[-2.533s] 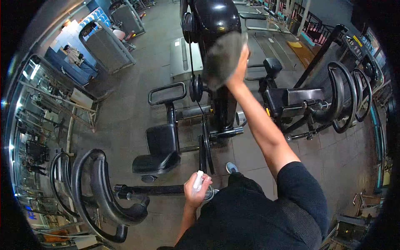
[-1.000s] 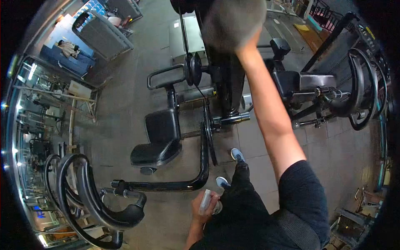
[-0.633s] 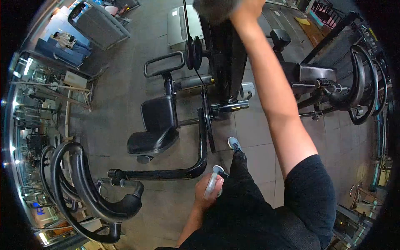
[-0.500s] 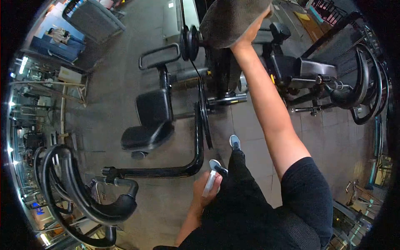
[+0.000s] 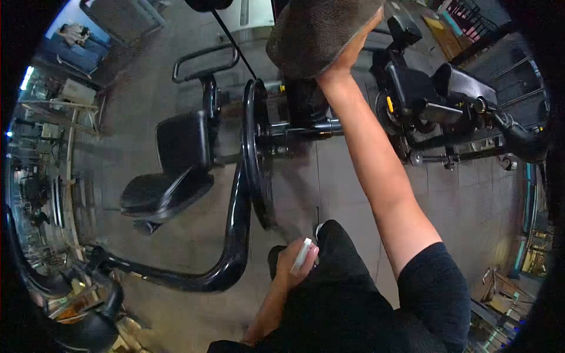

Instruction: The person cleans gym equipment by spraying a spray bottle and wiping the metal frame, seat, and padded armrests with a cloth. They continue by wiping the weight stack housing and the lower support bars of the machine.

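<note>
My right arm stretches forward, and my right hand (image 5: 351, 57) is closed on a dark grey textured cloth (image 5: 315, 38) at the top of the view. The cloth covers most of the fingers and part of the black machine frame behind it. Low in front of my body, my left hand (image 5: 292, 259) is wrapped round a small white block-shaped object (image 5: 302, 253); its exact kind does not show. To the left of that hand runs a thick curved black machine arm (image 5: 229, 259), with a round black weight plate (image 5: 254, 147) above it.
A black padded seat (image 5: 168, 191) with a backrest (image 5: 181, 141) stands left of the machine arm. Another machine with black pads (image 5: 412, 88) is on the right. Black handles (image 5: 88, 320) curve at the lower left. Grey floor tiles (image 5: 347, 194) lie ahead.
The view has moved forward, so the seat, weight plate and machine arm appear larger and farther left. Both hands keep their hold on the cloth and the white object.
</note>
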Motion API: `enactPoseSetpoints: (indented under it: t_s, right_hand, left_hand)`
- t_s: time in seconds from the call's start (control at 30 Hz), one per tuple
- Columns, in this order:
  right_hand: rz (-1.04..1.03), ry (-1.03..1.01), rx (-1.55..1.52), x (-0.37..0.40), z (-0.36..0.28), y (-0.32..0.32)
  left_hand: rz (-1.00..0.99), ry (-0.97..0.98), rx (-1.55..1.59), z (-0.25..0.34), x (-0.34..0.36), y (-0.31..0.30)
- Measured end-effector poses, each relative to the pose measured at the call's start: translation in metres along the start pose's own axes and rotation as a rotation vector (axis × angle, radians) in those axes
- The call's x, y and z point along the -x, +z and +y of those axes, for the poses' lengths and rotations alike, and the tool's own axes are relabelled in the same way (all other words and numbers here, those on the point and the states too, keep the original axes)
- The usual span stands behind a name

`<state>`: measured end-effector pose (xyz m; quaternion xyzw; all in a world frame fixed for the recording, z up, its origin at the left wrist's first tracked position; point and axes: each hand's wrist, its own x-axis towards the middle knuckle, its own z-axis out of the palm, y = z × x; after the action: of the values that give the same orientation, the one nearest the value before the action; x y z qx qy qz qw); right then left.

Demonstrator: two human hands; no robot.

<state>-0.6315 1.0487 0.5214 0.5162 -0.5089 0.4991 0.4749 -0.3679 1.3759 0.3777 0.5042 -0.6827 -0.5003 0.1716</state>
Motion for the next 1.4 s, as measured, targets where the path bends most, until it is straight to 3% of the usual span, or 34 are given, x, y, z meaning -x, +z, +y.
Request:
enactPoseSetpoints:
  t_s: [0.03, 0.1, 0.17, 0.23, 0.3, 0.37, 0.43, 0.53, 0.6, 0.7, 0.77, 0.8, 0.9, 0.97, 1.03, 1.07, 1.13, 1.17, 1.2, 1.23, 1.27, 1.33, 1.4]
  right_hand:
    - [0.03, -0.013, 0.0, 0.011, -0.003, 0.004]
    - [0.078, 0.458, -0.676, 0.043, -0.005, 0.009]
    - [0.12, 0.283, -0.538, 0.078, 0.004, 0.018]
    - [0.17, 0.137, -0.395, 0.113, 0.009, 0.019]
    - [-0.019, 0.242, -0.398, 0.141, -0.002, -0.005]
    - [-0.005, 0.247, -0.503, 0.172, -0.003, -0.012]
    - [-0.17, 0.246, -0.432, 0.201, 0.004, -0.019]
    - [-0.239, 0.288, -0.506, 0.239, 0.0, -0.036]
    - [-0.239, 0.176, -0.342, 0.252, -0.002, -0.04]
    - [-0.235, 0.013, -0.079, 0.227, -0.003, -0.04]
    - [0.015, 0.125, -0.537, 0.179, 0.013, -0.01]
    - [-0.008, 0.123, -0.555, 0.143, 0.025, 0.009]
    - [0.085, 0.213, -1.139, -0.012, 0.045, 0.054]
    - [0.379, -0.279, 0.765, -0.088, 0.058, 0.075]
    - [0.086, -0.071, -0.362, -0.098, 0.061, 0.042]
    - [0.063, -0.071, -0.361, -0.085, 0.055, 0.038]
    - [0.091, 0.145, -0.612, -0.059, 0.03, 0.013]
    - [-0.024, 0.218, -0.428, -0.039, 0.008, -0.009]
    - [0.188, -0.012, -0.092, -0.003, 0.023, 0.03]
    - [0.282, -0.107, 0.14, 0.04, 0.018, 0.038]
    - [0.201, -0.057, -0.115, 0.093, 0.002, 0.017]
    - [-0.027, 0.017, 0.011, 0.158, -0.009, 0.005]
    - [-0.081, 0.054, -0.114, 0.214, -0.016, -0.001]
  left_hand:
    - [0.016, 0.028, -0.002, -0.016, -0.009, 0.009]
    - [-0.043, 0.04, 0.074, -0.052, -0.025, 0.024]
    - [0.116, 0.182, 0.066, -0.102, -0.036, 0.055]
    - [0.1, 0.096, 0.128, -0.136, -0.043, 0.071]
    - [0.18, 0.208, 0.033, -0.181, -0.054, 0.091]
    - [0.205, 0.146, 0.189, -0.211, -0.048, 0.102]
    - [0.222, 0.217, 0.178, -0.253, -0.048, 0.114]
    - [0.279, 0.202, 0.215, -0.298, -0.044, 0.126]
    - [0.301, 0.176, 0.328, -0.305, -0.038, 0.13]
    - [0.298, 0.108, 0.475, -0.315, -0.027, 0.127]
    - [0.29, 0.136, 0.515, -0.321, -0.026, 0.125]
    - [0.28, 0.133, 0.492, -0.313, -0.025, 0.121]
    - [0.285, 0.114, 0.351, -0.315, -0.033, 0.116]
    - [0.295, 0.117, 0.344, -0.31, -0.037, 0.109]
    - [0.328, 0.132, 0.609, -0.296, -0.042, 0.103]
    - [0.321, 0.113, 0.621, -0.294, -0.046, 0.102]
    - [0.263, 0.128, 0.56, -0.293, -0.057, 0.094]
    - [0.256, 0.118, 0.568, -0.292, -0.06, 0.089]
    - [0.204, 0.137, 0.404, -0.291, -0.066, 0.083]
    - [0.154, 0.16, 0.24, -0.291, -0.072, 0.082]
    - [0.176, 0.212, 0.203, -0.297, -0.078, 0.084]
    - [0.16, 0.209, 0.212, -0.291, -0.077, 0.081]
    - [0.145, 0.212, 0.215, -0.289, -0.082, 0.079]
